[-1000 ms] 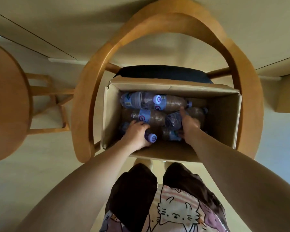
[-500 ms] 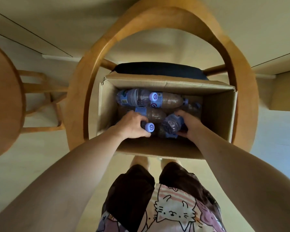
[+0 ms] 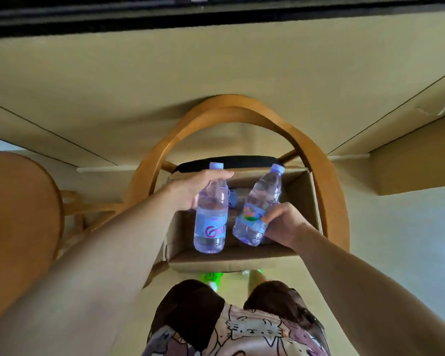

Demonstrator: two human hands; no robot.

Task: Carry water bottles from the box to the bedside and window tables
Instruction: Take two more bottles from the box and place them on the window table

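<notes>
Two water bottles (image 3: 211, 214) hung above the open box (image 3: 303, 201) on the chair (image 3: 326, 176), one gripped by the left hand (image 3: 190, 191), the other (image 3: 257, 211) pinched low by the right hand (image 3: 283, 224). That low, tilted hold looked liable to slip during carrying.

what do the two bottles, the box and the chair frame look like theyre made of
Left bottle and right bottle: clear, glossy plastic, apparently; you see through them, and each has a pale cap and a printed label. Box: matte brown cardboard, with raw-edged flaps. Chair frame: likely varnished wood, honey-coloured with a slight sheen.
</notes>
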